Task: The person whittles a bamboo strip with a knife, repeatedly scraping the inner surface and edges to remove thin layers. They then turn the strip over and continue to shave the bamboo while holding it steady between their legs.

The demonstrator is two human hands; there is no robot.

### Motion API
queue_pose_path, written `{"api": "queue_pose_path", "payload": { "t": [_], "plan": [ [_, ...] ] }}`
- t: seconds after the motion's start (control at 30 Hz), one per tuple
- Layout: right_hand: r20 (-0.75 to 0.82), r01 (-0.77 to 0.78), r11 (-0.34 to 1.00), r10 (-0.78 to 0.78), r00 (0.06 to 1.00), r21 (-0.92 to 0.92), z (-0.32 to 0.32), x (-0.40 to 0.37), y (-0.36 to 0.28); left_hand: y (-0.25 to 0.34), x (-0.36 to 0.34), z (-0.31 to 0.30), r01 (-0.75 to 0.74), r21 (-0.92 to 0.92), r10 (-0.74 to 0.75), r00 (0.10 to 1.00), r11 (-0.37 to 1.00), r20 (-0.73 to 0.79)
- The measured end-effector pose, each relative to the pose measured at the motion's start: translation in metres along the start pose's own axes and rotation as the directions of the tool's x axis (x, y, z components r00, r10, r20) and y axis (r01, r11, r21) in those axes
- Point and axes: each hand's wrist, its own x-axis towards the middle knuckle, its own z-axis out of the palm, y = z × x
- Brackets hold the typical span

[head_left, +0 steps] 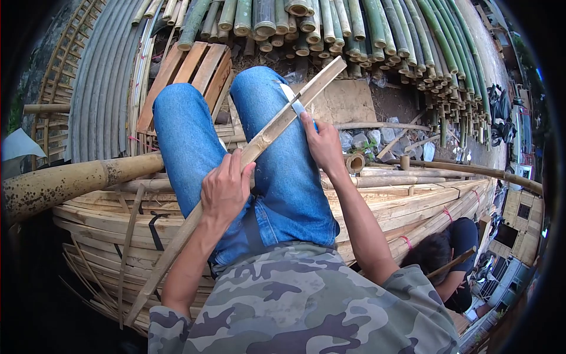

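A long split bamboo strip [274,131] lies diagonally across my lap, its far end beyond my right knee and its near end low on the left. My left hand [225,187] is closed round the strip near its middle. My right hand [322,141] grips a knife [298,108] with a blue handle, mostly hidden in the fingers. The knife's blade rests against the strip's side, toward the far end, above my right thigh.
Green bamboo poles [377,26] are stacked ahead. A wooden crate [187,74] stands beyond my left knee. I sit over bundled bamboo strips [401,218]. A thick pole [76,182] juts out on the left. Another person [451,253] is at the lower right.
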Motion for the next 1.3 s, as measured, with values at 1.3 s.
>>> {"api": "queue_pose_path", "payload": {
  "t": [1.3],
  "plan": [
    [0.049, 0.064, 0.995, -0.061, 0.997, -0.078, -0.001, -0.046, -0.009, 0.006, -0.006, 0.001, 0.016, -0.011, -0.017, 1.000, 1.000, -0.014]
  ]
}}
